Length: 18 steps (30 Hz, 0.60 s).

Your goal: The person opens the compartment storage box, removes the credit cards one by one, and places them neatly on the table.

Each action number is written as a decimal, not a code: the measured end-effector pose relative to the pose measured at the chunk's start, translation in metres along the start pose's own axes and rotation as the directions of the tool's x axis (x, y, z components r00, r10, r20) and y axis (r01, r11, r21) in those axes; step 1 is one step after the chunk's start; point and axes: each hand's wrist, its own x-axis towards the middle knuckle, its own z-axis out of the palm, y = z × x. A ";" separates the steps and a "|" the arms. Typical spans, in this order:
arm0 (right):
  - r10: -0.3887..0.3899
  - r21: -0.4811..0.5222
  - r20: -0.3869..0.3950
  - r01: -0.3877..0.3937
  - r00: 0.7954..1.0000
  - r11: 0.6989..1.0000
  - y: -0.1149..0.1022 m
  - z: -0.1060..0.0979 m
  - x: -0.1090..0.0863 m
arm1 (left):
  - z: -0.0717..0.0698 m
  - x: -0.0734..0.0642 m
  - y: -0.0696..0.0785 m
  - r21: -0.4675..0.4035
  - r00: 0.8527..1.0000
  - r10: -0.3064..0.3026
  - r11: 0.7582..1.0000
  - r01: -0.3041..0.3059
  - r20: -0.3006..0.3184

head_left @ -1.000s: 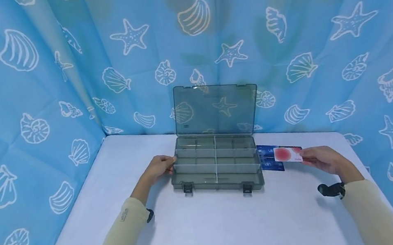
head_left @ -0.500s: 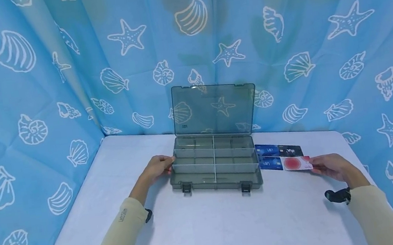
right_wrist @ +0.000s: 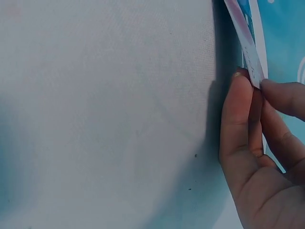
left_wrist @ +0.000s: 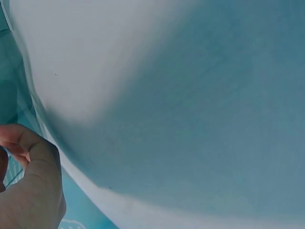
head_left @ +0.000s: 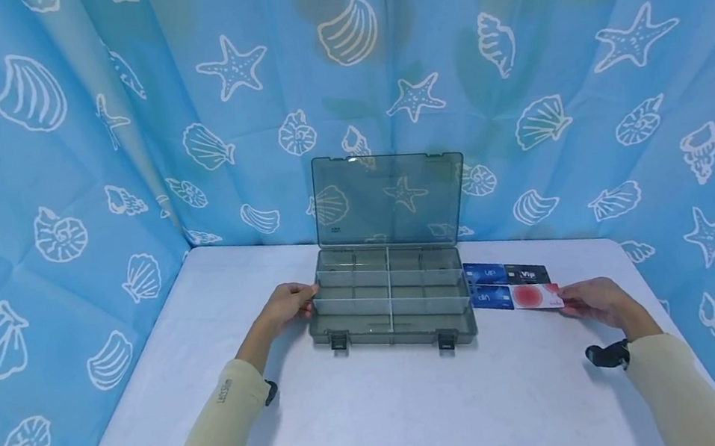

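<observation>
A grey see-through compartment box [head_left: 395, 339] stands on the table with its lid [head_left: 390, 200] raised at the back. At the box's left wall, my left hand [head_left: 283, 304] grips the edge, thumb on the rim. My right hand [head_left: 598, 300] pinches the right end of a white card with a red circle [head_left: 528, 297] between thumb and fingers. In the right wrist view the card [right_wrist: 247, 43] shows nearly edge-on, tilted. Left of it lies a blue VIP card [head_left: 492, 297]; behind are another blue card [head_left: 486, 274] and a black VIP card [head_left: 527, 274].
Thin dividers [head_left: 354, 278] split the box into several compartments, and two dark latches [head_left: 446, 341] hang at its front. The white tabletop [head_left: 410, 419] ends at a blue curtain [head_left: 174, 66] printed with shells and starfish.
My right hand has brought the red-and-white card down and forward, from over the other cards to the right of the near blue one. The left hand stays at the box.
</observation>
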 end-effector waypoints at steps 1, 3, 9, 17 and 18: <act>0.001 -0.003 -0.005 -0.001 1.000 1.000 0.001 -0.001 0.001 | 0.000 0.000 0.000 0.001 1.000 0.001 1.000 -0.001 0.001; 0.000 -0.012 -0.008 0.000 1.000 1.000 0.003 -0.002 0.001 | 0.002 0.001 0.000 -0.002 1.000 0.000 1.000 0.000 -0.001; -0.039 -0.041 -0.005 0.039 0.999 0.998 0.010 -0.001 0.000 | 0.003 0.002 0.000 -0.002 1.000 -0.008 1.000 0.008 -0.005; -0.031 -0.102 -0.049 0.026 0.998 0.994 0.008 -0.003 0.002 | 0.005 0.004 0.001 0.003 1.000 -0.010 1.000 0.010 -0.006; -0.025 -0.115 -0.063 0.017 0.998 0.993 0.008 -0.004 0.002 | 0.005 0.004 0.001 0.006 1.000 -0.011 1.000 0.011 -0.005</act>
